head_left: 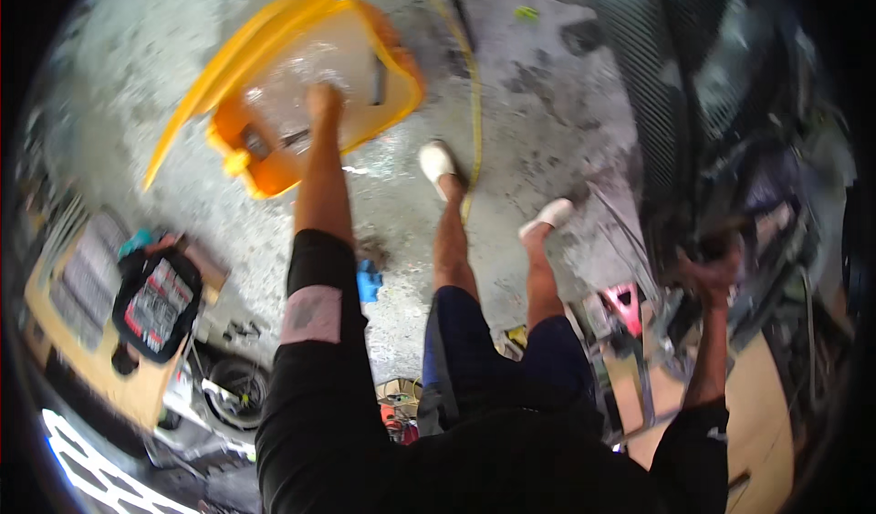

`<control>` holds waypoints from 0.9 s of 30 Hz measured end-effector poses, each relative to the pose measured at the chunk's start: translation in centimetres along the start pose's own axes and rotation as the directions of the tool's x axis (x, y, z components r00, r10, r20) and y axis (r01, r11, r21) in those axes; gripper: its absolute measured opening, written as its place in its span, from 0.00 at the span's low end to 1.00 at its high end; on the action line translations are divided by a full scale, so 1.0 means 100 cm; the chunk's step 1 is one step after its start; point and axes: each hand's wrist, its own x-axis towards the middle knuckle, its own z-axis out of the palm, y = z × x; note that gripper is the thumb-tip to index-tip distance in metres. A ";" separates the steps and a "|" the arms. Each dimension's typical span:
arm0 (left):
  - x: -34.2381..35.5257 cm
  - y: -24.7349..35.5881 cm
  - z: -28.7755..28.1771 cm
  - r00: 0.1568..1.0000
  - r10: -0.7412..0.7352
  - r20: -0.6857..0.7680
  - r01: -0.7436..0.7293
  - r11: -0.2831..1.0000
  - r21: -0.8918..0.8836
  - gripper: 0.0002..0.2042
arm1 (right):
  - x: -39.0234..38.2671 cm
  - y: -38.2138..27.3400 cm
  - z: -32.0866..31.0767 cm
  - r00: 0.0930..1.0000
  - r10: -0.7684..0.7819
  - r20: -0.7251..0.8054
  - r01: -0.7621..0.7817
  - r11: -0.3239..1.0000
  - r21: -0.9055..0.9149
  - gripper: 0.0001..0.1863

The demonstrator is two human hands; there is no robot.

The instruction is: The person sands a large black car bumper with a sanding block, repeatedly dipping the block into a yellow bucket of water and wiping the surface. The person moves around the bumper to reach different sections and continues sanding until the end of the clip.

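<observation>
Left hand [325, 103]: over inside of yellow tub [271, 180]; fingers blurred, I cannot tell grip.
Right hand [714, 270]: beside carbon-patterned panel [652, 76], near end; grip unclear.
Tub: on concrete floor [547, 131].

The left hand [325, 103] reached over an open yellow bin [391, 35]. The right hand [714, 269] was near a black patterned panel [641, 67].

Free floor [445, 99] between yellow bin [398, 43] and hose [475, 117], pale shoe [436, 160] nearby
</observation>
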 end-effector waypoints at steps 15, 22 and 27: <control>-0.255 0.077 -0.231 0.768 -0.191 -0.611 -0.533 0.338 -0.776 0.15 | 0.008 -0.058 -0.017 0.993 -0.116 -0.017 0.113 0.983 -0.147 0.39; -0.370 0.260 -0.434 0.263 -0.004 -0.965 -0.891 0.382 -0.244 0.17 | 0.013 -0.033 -0.012 0.977 -0.209 -0.050 0.196 0.962 -0.188 0.48; -0.380 0.316 -0.383 0.071 -0.065 -0.995 -0.804 0.587 -0.096 0.17 | 0.012 -0.031 -0.007 0.960 -0.277 -0.051 0.258 0.938 -0.231 0.53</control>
